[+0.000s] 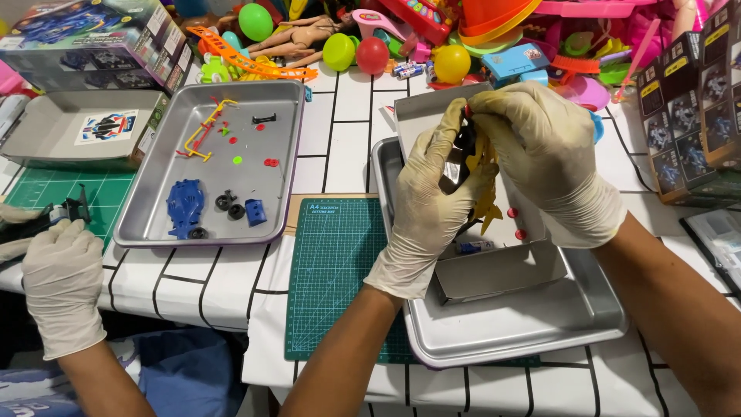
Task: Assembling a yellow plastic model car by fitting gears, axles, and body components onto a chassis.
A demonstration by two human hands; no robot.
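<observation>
Gloved left hand [428, 212] and right hand [544, 158] clamp together on a black-and-yellow toy part [480, 174], perhaps a car body, above the tray [540, 320]; a co-worker's hand [62, 282] at nine o'clock.

A single head-worn camera looks steeply down and forward from close above the desk [347, 116], with the toy pile [463, 38] along its far edge.

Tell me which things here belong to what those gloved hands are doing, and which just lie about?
In use: left hand and right hand gripping a black-and-yellow plastic toy piece over the open grey cardboard box in the metal tray.
Lying about: coloured plastic balls; green cutting mat; blue toy chassis.
</observation>
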